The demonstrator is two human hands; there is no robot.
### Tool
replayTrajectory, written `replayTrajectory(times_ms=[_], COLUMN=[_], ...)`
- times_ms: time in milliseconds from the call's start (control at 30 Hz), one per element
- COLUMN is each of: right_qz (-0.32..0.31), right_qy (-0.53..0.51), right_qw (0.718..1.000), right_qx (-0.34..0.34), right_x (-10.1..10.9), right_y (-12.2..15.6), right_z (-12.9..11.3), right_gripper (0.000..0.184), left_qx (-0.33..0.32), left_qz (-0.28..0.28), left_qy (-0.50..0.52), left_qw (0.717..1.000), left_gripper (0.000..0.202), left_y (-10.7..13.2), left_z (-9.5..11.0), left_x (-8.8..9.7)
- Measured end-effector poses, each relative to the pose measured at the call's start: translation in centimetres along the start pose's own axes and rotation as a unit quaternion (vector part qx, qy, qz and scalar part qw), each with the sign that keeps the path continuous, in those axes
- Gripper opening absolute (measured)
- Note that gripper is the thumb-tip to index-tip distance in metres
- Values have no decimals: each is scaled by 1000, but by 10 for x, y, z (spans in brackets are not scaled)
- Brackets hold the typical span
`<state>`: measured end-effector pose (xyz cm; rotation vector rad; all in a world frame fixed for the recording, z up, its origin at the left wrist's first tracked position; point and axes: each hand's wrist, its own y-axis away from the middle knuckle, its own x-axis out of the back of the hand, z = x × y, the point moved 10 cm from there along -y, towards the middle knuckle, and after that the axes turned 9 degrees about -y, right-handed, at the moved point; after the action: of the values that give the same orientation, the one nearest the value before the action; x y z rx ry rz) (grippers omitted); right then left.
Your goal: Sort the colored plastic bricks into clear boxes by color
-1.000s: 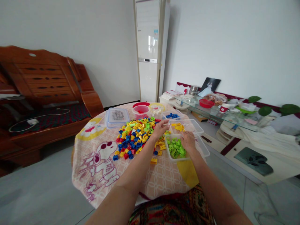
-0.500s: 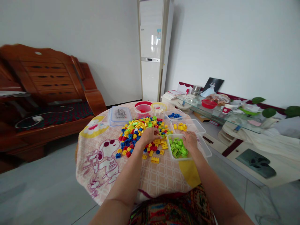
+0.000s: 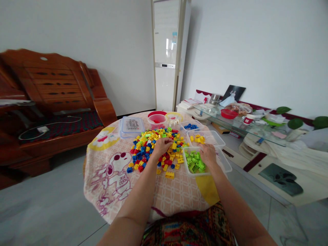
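The left hand (image 3: 162, 147) curls rightward over the mixed bricks (image 3: 145, 155).

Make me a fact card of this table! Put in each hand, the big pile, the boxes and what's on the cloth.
left hand: at the pile, by a yellow block; can't tell if gripping it
right hand: at the near box
pile: mixed blocks, red, yellow, blue and green
near box: green blocks
middle box: yellow blocks
far box: blue blocks
cloth: cartoon dog with dark glasses
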<state>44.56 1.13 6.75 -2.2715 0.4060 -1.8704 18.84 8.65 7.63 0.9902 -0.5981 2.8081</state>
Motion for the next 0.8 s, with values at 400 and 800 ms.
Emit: replayTrajectory(times_ms=[400, 800], right_qz=[11, 3], right_qy=[5, 3], right_qw=[1000, 1000], right_qx=[2, -2], right_x=[0, -2], right_y=[0, -1], right_z=[1, 2], right_gripper=[34, 33], left_qx=[48, -7], left_qz=[-11, 22], left_qy=[341, 70], left_qw=[939, 997], left_gripper=[34, 32], left_y=[-17, -10], left_z=[27, -1], left_x=[-62, -3])
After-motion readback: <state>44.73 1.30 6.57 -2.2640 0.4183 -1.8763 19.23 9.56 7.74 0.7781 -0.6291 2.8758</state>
